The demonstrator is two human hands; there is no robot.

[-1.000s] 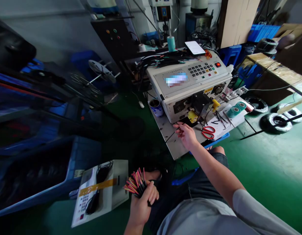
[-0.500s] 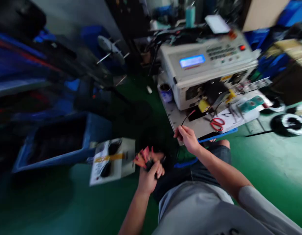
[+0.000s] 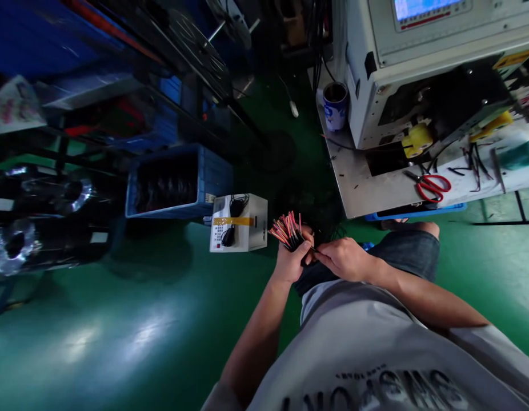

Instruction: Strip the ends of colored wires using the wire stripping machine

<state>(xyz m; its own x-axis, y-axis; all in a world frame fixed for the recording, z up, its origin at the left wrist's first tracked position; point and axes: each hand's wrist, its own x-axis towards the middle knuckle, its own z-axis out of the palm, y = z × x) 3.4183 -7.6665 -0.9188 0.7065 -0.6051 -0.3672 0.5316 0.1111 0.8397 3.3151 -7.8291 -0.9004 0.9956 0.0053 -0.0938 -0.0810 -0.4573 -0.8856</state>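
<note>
A thick bundle of black cables (image 3: 295,240) with red and orange wire ends fanned upward is gripped in my left hand (image 3: 291,263). My right hand (image 3: 347,258) is beside it on the right, fingers pressed together on a thin black cable (image 3: 315,250) at the bundle's edge. Most of that cable is hidden by the two hands. Both hands are just above my lap, left of the metal worktable (image 3: 348,191).
A white machine (image 3: 363,103) stands on the worktable, with red-handled scissors (image 3: 433,188) and a blue-white cup (image 3: 335,107) near it. On my left are a white box (image 3: 258,222) with a taped black cord and a blue crate (image 3: 215,177). Large black reels (image 3: 45,245) lie farther left.
My right hand has moved from the table edge, where it held up one cable, down to the bundle in my left hand. The view has swung left and downward.
</note>
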